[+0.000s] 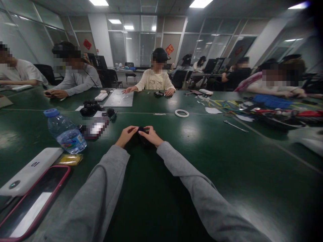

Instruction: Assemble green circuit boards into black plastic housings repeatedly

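Both of my arms, in grey sleeves, reach forward over the dark green table. Between my hands is a small, rounded black object (144,139); its kind is hard to tell against the dark surface. My left hand (127,135) pinches its left upper side with thumb and fingertips. From the other side, my right hand (152,136) grips it, thumb laid across the top. The fingers of both hands nearly meet there. Much of the object's far side is hidden by my fingers and by shadow.
At left stand a water bottle (66,132), a white power bank (32,171) and a red-cased phone (37,201). Ahead lies a white tape roll (181,113). A wrench (236,126) and a heap of cables (227,105) lie right. Several people sit around the table.
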Demonstrator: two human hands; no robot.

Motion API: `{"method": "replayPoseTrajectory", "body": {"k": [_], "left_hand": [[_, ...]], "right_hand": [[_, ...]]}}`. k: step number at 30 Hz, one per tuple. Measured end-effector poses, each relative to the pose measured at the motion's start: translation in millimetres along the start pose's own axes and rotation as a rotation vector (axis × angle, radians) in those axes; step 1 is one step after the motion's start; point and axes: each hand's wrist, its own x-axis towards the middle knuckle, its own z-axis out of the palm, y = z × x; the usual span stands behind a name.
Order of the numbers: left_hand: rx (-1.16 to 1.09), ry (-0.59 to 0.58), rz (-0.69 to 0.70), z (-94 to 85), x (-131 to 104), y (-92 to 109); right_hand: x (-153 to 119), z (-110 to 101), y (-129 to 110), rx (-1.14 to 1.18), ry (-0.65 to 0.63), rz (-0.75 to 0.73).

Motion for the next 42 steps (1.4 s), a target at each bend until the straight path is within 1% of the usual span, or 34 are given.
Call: {"method": "replayPoseTrajectory", "body": {"k": [7, 9, 14, 17, 19, 22, 26, 28, 31, 33, 37, 39, 42], "left_hand": [[0.011, 0.015, -0.044, 1.4, -1.5, 2.5], [0.016, 0.016, -0.05, 1.3, -3.0, 5.2], [0.008, 0.009, -0.034, 0.4, -5.1, 9.8], [0.023, 0.017, -0.004, 0.6, -3.9, 8.2], [0.043, 0.009, 0.014, 1.2, -3.3, 7.1], [0.079, -0.003, 0.013, 1.9, -4.1, 8.2], [0.189, -0.008, 0.022, 1.8, -7.5, 13.5], [0.264, -0.012, 0.033, 1.7, -9.1, 15.5], [0.344, -0.017, 0.046, 2.1, -10.2, 16.3], [0.353, -0.022, 0.043, 2.5, -9.4, 15.3], [0.313, -0.031, 0.046, 3.1, -6.2, 11.4], [0.304, -0.041, 0.05, 3.1, -5.0, 9.2], [0.309, -0.047, 0.043, 2.8, -4.6, 6.9]], "right_hand": [[2.4, -2.6, 3.6, 0.097, -0.051, -0.008], [1.5, -4.2, 1.5, 0.147, -0.067, 0.017], [-1.8, -11.1, -7.4, 0.379, -0.078, 0.131], [-1.2, -12.1, -8.0, 0.43, -0.072, 0.142], [-0.1, -11.4, -5.8, 0.429, -0.082, 0.119], [1.0, -12.2, -2.1, 0.457, -0.1, 0.032], [2.2, -16.7, 1.7, 0.53, -0.057, -0.108], [2.7, -17.1, 5.1, 0.501, -0.053, -0.145], [-0.6, -14.4, 12.6, 0.351, -0.069, -0.17], [-8.4, -12.7, 17.3, 0.228, -0.049, -0.207], [-32.0, -13.8, 20.1, 0.044, 0.0, -0.361], [-40.7, -15.4, 18.2, 0.002, -0.003, -0.399], [-45.0, -17.3, 14.6, 0.012, -0.036, -0.41]]}}
